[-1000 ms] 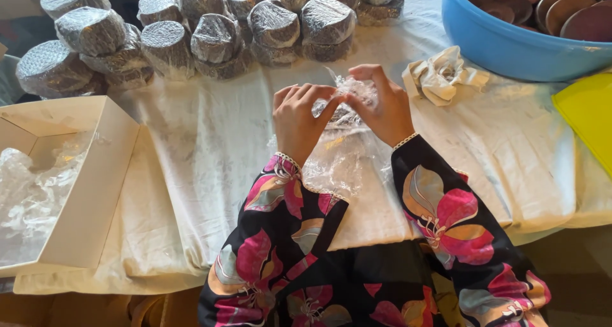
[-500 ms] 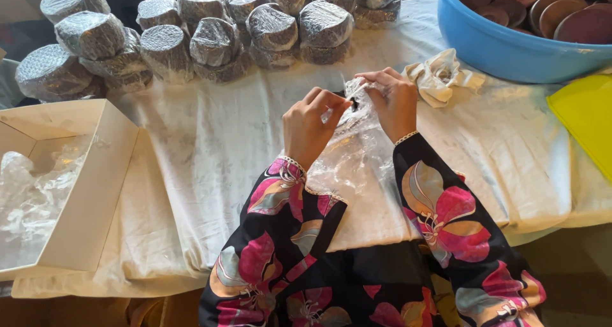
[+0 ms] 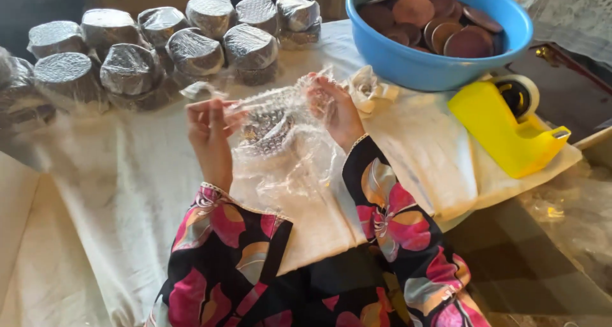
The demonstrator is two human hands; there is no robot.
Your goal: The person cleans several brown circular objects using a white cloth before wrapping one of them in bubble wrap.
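My left hand (image 3: 209, 136) and my right hand (image 3: 336, 109) hold up a sheet of clear bubble wrap (image 3: 287, 148) between them, stretched above the white cloth (image 3: 127, 187) that covers the table. A dark round object (image 3: 266, 124) shows through the wrap between the hands. The left hand pinches the wrap's left edge; the right hand grips its upper right part. Both sleeves are black with pink flowers.
Several round items wrapped in bubble wrap (image 3: 191, 50) are stacked at the back left. A blue basin (image 3: 440, 69) with brown round dishes stands at the back right. A yellow tape dispenser (image 3: 507, 126) sits right of my hands. A crumpled white cloth (image 3: 370, 91) lies near the basin.
My hands moved apart and lifted the bubble wrap, spreading it wider. The camera swung right, bringing the tape dispenser into view and putting the white box out of view.
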